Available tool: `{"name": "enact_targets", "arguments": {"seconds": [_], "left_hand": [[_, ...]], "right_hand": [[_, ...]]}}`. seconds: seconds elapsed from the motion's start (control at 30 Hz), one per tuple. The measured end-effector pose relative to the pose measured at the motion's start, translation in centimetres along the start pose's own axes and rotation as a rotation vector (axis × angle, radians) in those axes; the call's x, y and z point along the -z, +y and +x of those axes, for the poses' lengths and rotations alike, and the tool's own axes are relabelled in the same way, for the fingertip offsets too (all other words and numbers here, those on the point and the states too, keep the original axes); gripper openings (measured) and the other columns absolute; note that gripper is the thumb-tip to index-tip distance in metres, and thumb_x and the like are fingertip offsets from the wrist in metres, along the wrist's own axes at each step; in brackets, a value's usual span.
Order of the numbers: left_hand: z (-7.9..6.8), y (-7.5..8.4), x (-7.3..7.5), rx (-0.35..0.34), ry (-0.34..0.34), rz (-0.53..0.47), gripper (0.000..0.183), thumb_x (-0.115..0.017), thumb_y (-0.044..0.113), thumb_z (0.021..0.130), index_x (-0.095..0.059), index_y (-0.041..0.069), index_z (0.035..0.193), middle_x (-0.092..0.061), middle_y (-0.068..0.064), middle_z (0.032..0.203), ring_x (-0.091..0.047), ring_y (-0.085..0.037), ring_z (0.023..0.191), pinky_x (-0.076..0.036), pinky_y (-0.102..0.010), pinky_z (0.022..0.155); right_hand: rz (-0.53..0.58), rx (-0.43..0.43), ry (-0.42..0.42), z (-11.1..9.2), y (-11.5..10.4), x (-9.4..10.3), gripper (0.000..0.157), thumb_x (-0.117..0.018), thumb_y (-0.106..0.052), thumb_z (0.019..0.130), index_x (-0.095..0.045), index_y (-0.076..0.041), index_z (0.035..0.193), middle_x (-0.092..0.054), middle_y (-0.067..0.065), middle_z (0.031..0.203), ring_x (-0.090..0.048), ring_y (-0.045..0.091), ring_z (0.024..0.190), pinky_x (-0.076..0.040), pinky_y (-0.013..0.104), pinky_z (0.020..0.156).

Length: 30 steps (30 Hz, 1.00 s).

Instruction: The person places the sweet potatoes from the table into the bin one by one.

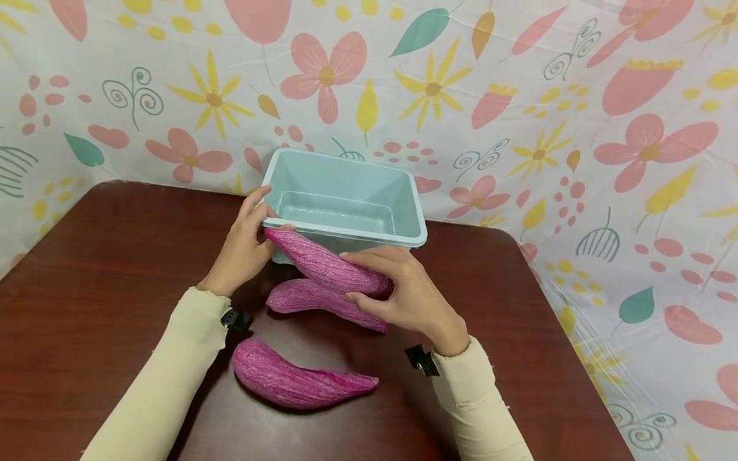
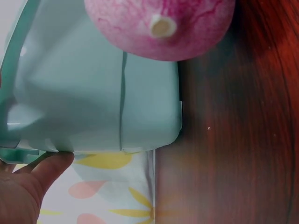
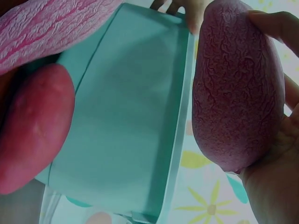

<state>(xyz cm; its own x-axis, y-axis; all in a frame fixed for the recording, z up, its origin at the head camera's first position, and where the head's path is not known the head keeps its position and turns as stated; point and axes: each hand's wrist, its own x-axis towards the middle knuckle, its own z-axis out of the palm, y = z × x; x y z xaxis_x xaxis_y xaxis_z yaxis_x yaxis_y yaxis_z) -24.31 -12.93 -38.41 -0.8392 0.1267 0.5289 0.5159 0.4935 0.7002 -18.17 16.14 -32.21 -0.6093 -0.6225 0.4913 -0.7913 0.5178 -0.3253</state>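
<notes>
My left hand (image 1: 245, 246) grips the light blue plastic bin (image 1: 346, 228) at its front left corner, with fingers around the rim. My right hand (image 1: 412, 291) holds a magenta, wrinkled sweet potato (image 1: 325, 262) by its thick end, thumb on the near side. Its tapered tip points left, toward the bin's front rim and my left hand. In the right wrist view the held sweet potato (image 3: 238, 88) appears beside the bin wall (image 3: 126, 107). Beneath it on the table lies a second sweet potato (image 1: 317, 298), partly covered from above. Nearer to me rests a third, curved one (image 1: 294, 378).
The bin stands near the back edge of the dark wooden table (image 1: 138, 256), its inner floor bare in the head view. Behind the table and along its right side hangs a white cloth (image 1: 513, 51) with flower prints. Black straps sit at both wrists.
</notes>
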Motion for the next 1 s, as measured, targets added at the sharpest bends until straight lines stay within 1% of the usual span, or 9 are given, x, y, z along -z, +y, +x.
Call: {"name": "enact_targets", "arguments": {"seconds": [0.1,0.17,0.33,0.57,0.6,0.7,0.8,0.83,1.0], "left_hand": [[0.2,0.0,-0.2,-0.006,-0.004,-0.005,0.012,-0.066,0.003,0.095,-0.054,0.005,0.096,-0.028,-0.016,0.164,-0.042,-0.043,0.142,-0.038,-0.024,0.066],[0.3,-0.1,-0.2,-0.007,-0.009,-0.021,0.012,-0.063,-0.002,0.095,-0.054,0.005,0.096,-0.027,-0.016,0.164,-0.04,-0.043,0.144,-0.042,-0.031,0.068],[0.3,-0.1,-0.2,0.025,0.003,-0.043,0.015,-0.059,-0.008,0.092,-0.053,0.006,0.093,-0.027,-0.015,0.164,-0.036,-0.042,0.146,-0.041,-0.047,0.09],[0.1,-0.2,0.0,0.026,0.006,-0.022,0.012,-0.058,-0.006,0.093,-0.053,0.005,0.094,-0.027,-0.013,0.165,-0.046,-0.038,0.134,-0.04,-0.043,0.081],[0.0,-0.3,-0.1,0.026,-0.001,-0.015,0.011,-0.058,-0.004,0.095,-0.053,0.005,0.096,-0.027,-0.012,0.165,-0.05,-0.036,0.126,-0.04,-0.042,0.079],[-0.2,-0.4,-0.2,0.029,-0.014,-0.004,0.013,-0.061,0.002,0.097,-0.058,0.006,0.109,-0.026,-0.012,0.165,-0.049,-0.035,0.127,-0.043,-0.043,0.085],[-0.4,-0.5,-0.1,0.021,-0.01,-0.008,0.029,-0.065,0.008,0.098,-0.06,0.009,0.126,-0.026,-0.013,0.164,-0.043,-0.037,0.139,-0.045,-0.051,0.098],[-0.4,-0.5,0.0,0.018,-0.003,-0.013,0.034,-0.066,0.009,0.097,-0.059,0.01,0.131,-0.026,-0.013,0.164,-0.036,-0.037,0.146,-0.043,-0.053,0.102],[-0.2,-0.6,-0.1,0.014,0.008,-0.011,0.037,-0.067,0.013,0.097,-0.059,0.01,0.133,-0.027,-0.011,0.164,-0.033,-0.033,0.15,-0.04,-0.054,0.109]], "right_hand": [[0.01,-0.006,-0.004,0.1,0.0,-0.1,0.048,-0.083,-0.028,0.082,-0.07,-0.022,0.127,-0.072,-0.005,0.116,-0.064,0.012,0.114,-0.045,0.033,0.104],[0.016,-0.008,-0.004,0.3,0.0,-0.1,0.048,-0.083,-0.027,0.082,-0.07,-0.022,0.127,-0.072,-0.005,0.116,-0.065,0.012,0.113,-0.045,0.032,0.104],[0.021,-0.01,0.003,0.8,0.0,0.0,0.049,-0.084,-0.027,0.082,-0.069,-0.022,0.129,-0.072,-0.005,0.117,-0.065,0.012,0.113,-0.047,0.032,0.102],[0.029,-0.004,0.013,1.4,0.4,-0.5,0.05,-0.084,-0.029,0.082,-0.068,-0.022,0.129,-0.073,-0.004,0.12,-0.065,0.012,0.116,-0.046,0.034,0.105],[0.033,-0.005,0.016,1.4,0.5,-0.6,0.05,-0.084,-0.028,0.082,-0.068,-0.021,0.129,-0.073,-0.003,0.12,-0.065,0.012,0.115,-0.046,0.034,0.104],[0.05,0.003,0.026,1.6,0.9,-0.9,0.05,-0.084,-0.026,0.081,-0.069,-0.019,0.128,-0.073,-0.001,0.119,-0.066,0.013,0.113,-0.046,0.035,0.102],[0.061,0.018,0.043,2.0,1.4,-0.9,0.049,-0.084,-0.025,0.081,-0.069,-0.018,0.128,-0.074,0.0,0.119,-0.067,0.014,0.112,-0.047,0.036,0.099],[0.064,0.024,0.051,2.2,1.5,-0.9,0.049,-0.084,-0.024,0.081,-0.069,-0.018,0.128,-0.074,0.0,0.12,-0.067,0.014,0.112,-0.047,0.037,0.099],[0.072,0.032,0.057,3.3,2.2,-0.8,0.048,-0.083,-0.025,0.082,-0.069,-0.018,0.128,-0.073,-0.002,0.121,-0.065,0.013,0.113,-0.046,0.035,0.1]]}}
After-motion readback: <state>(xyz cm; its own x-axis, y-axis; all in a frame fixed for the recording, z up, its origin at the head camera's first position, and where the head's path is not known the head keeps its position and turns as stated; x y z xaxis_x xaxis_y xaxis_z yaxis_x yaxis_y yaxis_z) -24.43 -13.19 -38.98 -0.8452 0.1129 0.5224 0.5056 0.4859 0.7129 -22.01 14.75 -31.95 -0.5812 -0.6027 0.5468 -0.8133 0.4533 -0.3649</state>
